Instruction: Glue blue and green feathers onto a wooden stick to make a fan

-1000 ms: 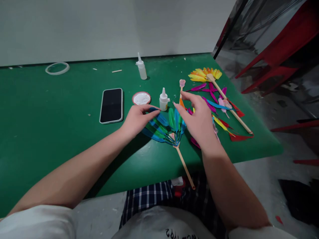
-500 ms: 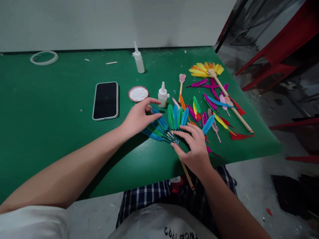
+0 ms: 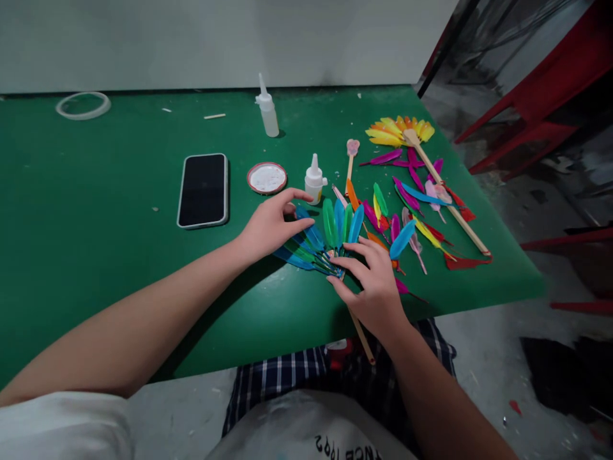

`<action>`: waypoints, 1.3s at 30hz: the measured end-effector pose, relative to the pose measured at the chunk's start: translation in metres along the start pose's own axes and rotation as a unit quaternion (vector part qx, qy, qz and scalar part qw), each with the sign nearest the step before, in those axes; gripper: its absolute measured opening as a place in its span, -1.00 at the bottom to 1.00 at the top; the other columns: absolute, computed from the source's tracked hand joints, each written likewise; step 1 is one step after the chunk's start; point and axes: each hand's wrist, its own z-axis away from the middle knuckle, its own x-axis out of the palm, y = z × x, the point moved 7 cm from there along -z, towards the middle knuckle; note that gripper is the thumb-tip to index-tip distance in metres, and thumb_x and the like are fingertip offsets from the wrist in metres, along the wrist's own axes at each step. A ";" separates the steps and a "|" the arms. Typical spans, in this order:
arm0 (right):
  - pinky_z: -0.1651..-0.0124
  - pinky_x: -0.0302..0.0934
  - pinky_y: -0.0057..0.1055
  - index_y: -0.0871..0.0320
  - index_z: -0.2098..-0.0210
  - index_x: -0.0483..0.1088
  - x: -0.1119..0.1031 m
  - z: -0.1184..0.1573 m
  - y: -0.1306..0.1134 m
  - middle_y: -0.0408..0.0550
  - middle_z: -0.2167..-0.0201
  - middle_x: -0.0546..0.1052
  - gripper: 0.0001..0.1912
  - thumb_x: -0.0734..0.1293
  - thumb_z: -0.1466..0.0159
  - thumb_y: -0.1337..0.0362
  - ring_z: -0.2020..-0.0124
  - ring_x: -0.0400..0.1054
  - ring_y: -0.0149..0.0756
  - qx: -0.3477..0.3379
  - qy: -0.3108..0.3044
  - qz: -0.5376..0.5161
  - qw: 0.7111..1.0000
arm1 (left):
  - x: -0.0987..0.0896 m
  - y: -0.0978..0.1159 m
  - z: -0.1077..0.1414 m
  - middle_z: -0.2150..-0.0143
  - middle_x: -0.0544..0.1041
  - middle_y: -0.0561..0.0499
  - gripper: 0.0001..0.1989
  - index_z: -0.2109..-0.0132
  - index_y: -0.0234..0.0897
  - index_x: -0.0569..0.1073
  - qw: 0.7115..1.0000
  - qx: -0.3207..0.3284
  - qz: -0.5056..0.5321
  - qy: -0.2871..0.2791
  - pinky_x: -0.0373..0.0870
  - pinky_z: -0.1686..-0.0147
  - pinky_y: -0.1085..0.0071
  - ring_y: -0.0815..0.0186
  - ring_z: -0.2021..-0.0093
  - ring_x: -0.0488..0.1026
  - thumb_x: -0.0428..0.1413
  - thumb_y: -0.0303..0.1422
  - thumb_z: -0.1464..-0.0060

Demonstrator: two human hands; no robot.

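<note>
A fan of blue and green feathers (image 3: pixel 329 223) spreads from the head of a wooden stick (image 3: pixel 361 335) near the table's front edge. My left hand (image 3: pixel 276 223) is at the fan's upper left, thumb and fingertips closed around a blue feather (image 3: pixel 313 237). At the base of the feathers is my right hand (image 3: pixel 371 281), its fingers apart and the tips touching the quills where they meet the stick. Just behind the fan stands a small white glue bottle (image 3: pixel 314 185). Loose coloured feathers (image 3: pixel 402 239) lie to the right of it.
On the green table (image 3: pixel 96 255) are a phone (image 3: pixel 204 190), a round lid (image 3: pixel 267 178), a taller bottle (image 3: pixel 269 115), a clear ring (image 3: pixel 83 107), a short wooden stick (image 3: pixel 350 163) and a yellow feather fan (image 3: pixel 400 132). Red chairs (image 3: pixel 541 96) stand at the right.
The view has shifted slightly, so the table's objects sit a little higher. Both hands keep nearly the same places at the blue and green fan.
</note>
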 end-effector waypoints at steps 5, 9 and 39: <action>0.00 0.14 -0.07 0.08 0.26 0.45 0.001 0.001 0.000 0.02 0.12 0.40 -0.79 0.29 -0.09 0.23 -0.05 0.14 -0.06 -0.009 0.000 0.000 1.000 | 0.000 0.001 0.002 0.55 0.31 0.14 -0.66 0.09 -0.24 0.34 1.000 0.007 -0.018 0.007 0.14 0.48 0.51 0.44 0.52 0.24 0.09 -0.32 0.07; 0.03 0.16 -0.04 0.06 0.26 0.45 0.001 0.001 0.001 0.00 0.12 0.40 -0.79 0.29 -0.09 0.23 -0.04 0.14 -0.05 -0.013 0.003 0.000 1.000 | 0.000 0.001 0.002 0.46 0.38 0.09 -0.67 0.10 -0.24 0.37 1.000 0.009 -0.020 0.015 0.21 0.38 0.46 0.39 0.43 0.32 0.09 -0.30 0.07; -0.04 0.06 0.05 0.03 0.26 0.45 0.008 0.002 0.005 -0.02 0.02 0.35 -0.79 0.27 -0.10 0.26 -0.15 -0.01 0.00 -0.010 0.011 -0.007 1.000 | -0.003 -0.015 -0.008 0.57 0.30 0.16 -0.70 0.16 -0.24 0.29 0.999 -0.037 0.025 0.005 0.07 0.58 0.54 0.49 0.61 0.17 0.10 -0.32 0.10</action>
